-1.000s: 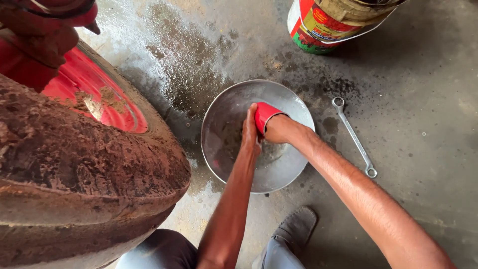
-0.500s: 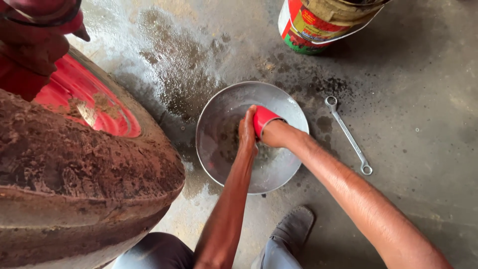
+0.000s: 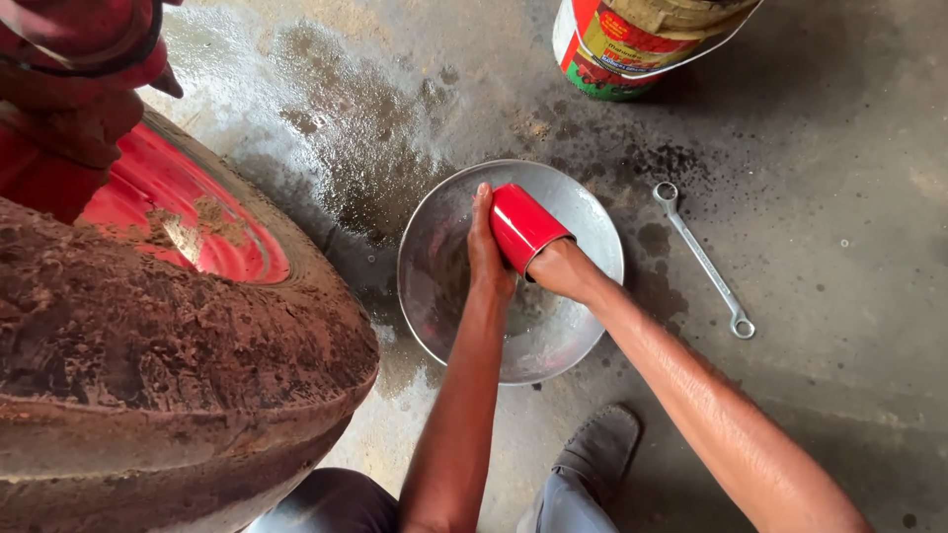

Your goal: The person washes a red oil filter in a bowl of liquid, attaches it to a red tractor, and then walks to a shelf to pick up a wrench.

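Grey cloth and a grey shoe [image 3: 600, 449] sit closest to me, the person crouching with one foot planted on the stained concrete floor [image 3: 849, 257]. Both bare forearms reach down and away into a metal basin [image 3: 444, 296]. The left hand [image 3: 486, 259] lies flat with fingers straight along the side of a red cup [image 3: 520, 223], steadying it. The right hand [image 3: 563, 268] is at the cup's mouth; its fingers are hidden, so I cannot tell whether they are curled inside or gripping the rim. The cup lies tilted on its side, over the middle of the basin.

To my eye this is a rinsing or scrubbing job, and doing it well means keeping the cup low over the basin so splashes stay inside, bracing it firmly with the flat hand while the other works round the inner wall, and turning the cup so no part is missed. The basin looks light, so pressing straight down and not sideways should stop it sliding on the wet floor.

By count: one basin, one cup, one shoe in view. To the right lies one ring spanner [image 3: 703, 259], well apart from the basin. At the left stands one muddy tyre [image 3: 178, 365] on a red wheel rim [image 3: 188, 217]. Farthest off, one painted bucket [image 3: 632, 39].
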